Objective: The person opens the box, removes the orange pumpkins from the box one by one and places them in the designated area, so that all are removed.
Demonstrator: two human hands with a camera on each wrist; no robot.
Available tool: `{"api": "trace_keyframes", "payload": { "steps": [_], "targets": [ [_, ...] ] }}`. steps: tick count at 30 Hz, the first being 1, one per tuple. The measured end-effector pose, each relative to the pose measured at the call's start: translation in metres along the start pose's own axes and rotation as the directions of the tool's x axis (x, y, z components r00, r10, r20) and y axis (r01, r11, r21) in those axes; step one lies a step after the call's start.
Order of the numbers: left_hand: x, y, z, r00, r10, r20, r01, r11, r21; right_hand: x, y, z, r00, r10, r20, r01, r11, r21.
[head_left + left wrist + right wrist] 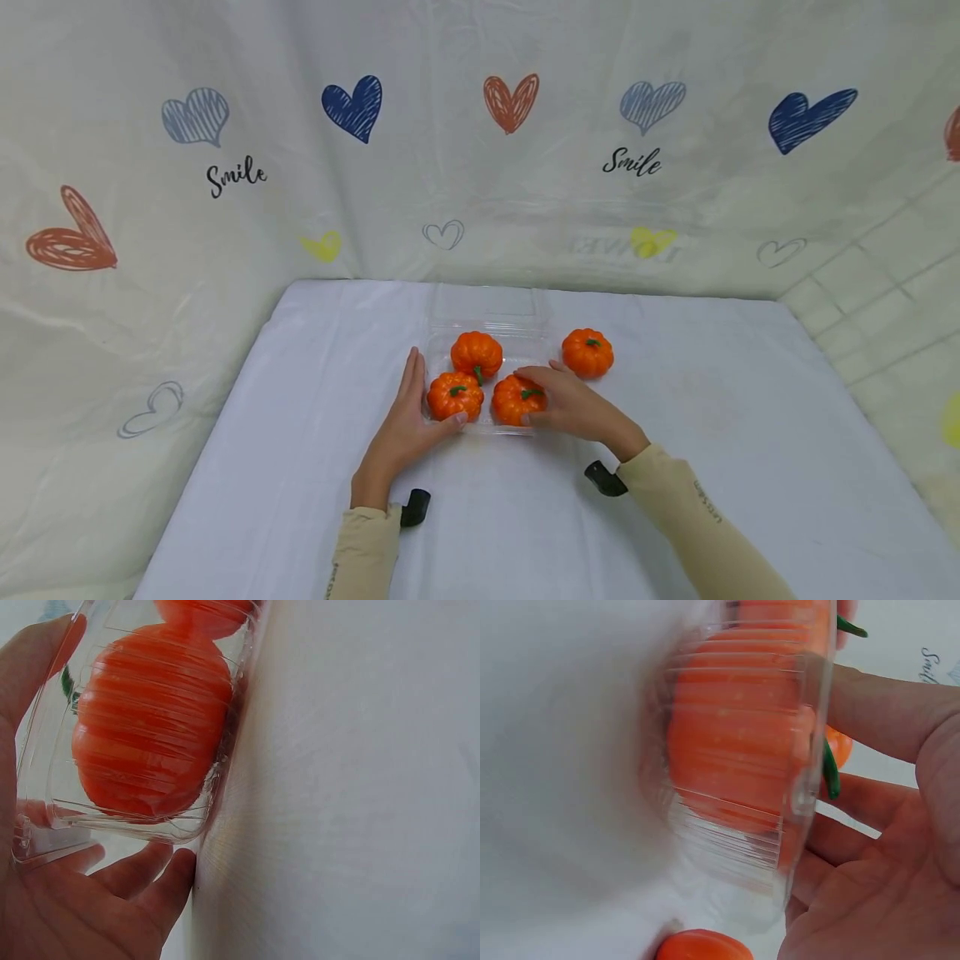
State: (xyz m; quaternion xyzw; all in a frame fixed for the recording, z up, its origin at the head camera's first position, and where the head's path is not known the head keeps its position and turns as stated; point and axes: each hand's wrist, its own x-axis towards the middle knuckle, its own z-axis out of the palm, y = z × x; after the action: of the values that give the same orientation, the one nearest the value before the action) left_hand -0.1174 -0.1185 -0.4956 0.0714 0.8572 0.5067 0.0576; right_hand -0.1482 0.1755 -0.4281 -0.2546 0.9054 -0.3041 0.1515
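A clear plastic box (501,430) sits on a white cloth (285,500), three orange pumpkins inside: one at the back (474,352), one front left (454,395), one front right (512,403). The right hand (577,404) grips the front-right pumpkin, fingers over its far side, thumb at its near side. The left hand (405,433) spreads round the box's front-left corner, fingers nearly straight along the outside, thumb over the front rim.

The pumpkins look light, firm and glossy, so perhaps a little slippery; their rounded sides seem a better hold than the thin green stems. The ribbed box looks thin and easily dented, best steadied at a corner or rim.

The lid (487,304) is folded open behind, near a heart-printed backdrop (450,167). A fourth pumpkin (588,353) lies outside, just right of the box, near the right hand. The other two pumpkins and the left thumb crowd the box's left half.
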Motion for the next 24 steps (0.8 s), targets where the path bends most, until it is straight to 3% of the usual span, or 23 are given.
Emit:
{"api": "trace_keyframes", "payload": {
  "steps": [5, 12, 24],
  "targets": [
    [0.0, 0.001, -0.001, 1.0, 0.002, 0.004, -0.002, 1.0, -0.004, -0.001, 0.002, 0.004, 0.999, -0.027, -0.038, 0.028, 0.999, 0.025],
    [0.0, 0.002, -0.001, 1.0, -0.003, 0.011, 0.003, 1.0, -0.003, -0.008, 0.002, 0.003, 0.993, -0.007, -0.115, 0.017, 0.996, 0.085],
    [-0.001, 0.001, -0.001, 1.0, 0.008, 0.011, -0.008, 1.0, -0.006, -0.015, 0.003, -0.003, 0.947, -0.034, -0.318, 0.093, 0.981, 0.171]
  ]
}}
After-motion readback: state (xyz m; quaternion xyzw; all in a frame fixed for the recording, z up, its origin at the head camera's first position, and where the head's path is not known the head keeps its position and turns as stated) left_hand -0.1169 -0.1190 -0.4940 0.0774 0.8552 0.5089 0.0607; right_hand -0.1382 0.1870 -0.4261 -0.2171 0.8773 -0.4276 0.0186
